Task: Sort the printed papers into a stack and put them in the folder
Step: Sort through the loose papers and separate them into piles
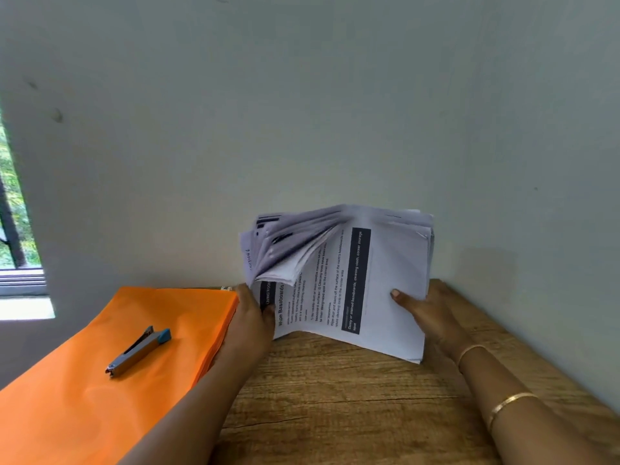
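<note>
Pale wall [302, 95] fills the upper half of the frame, plain, a few faint marks at upper left. Below it, the wooden table [335, 404] runs across the lower frame, grain showing in the centre and at lower right. The orange folder [84, 391] lies flat over the table's left side, closed, reaching from the lower left corner up toward mid-frame. The printed papers [382, 283] are just right of centre, held up off the wood as one thick stack and tilted back toward the wall. The front sheet faces you with dark header bars and lines of text. The upper left sheets fan apart and curl. The stack's lower right corner hangs close over the table; contact cannot be told. Your left hand [251, 317] grips the stack's lower left edge with its thumb curled onto the front sheet; the back of the hand sits against the folder's far right edge. Your right hand [429, 313] holds the right side, thumb pressed flat on the front sheet and fingers wrapped behind, out of sight. A strip of window [15, 213] shows at the left edge, greenery beyond. A stapler [139, 351], grey with a blue end, lies on the folder, angled toward upper right. Two thin gold bangles [510, 402] circle your right forearm at lower right.
</note>
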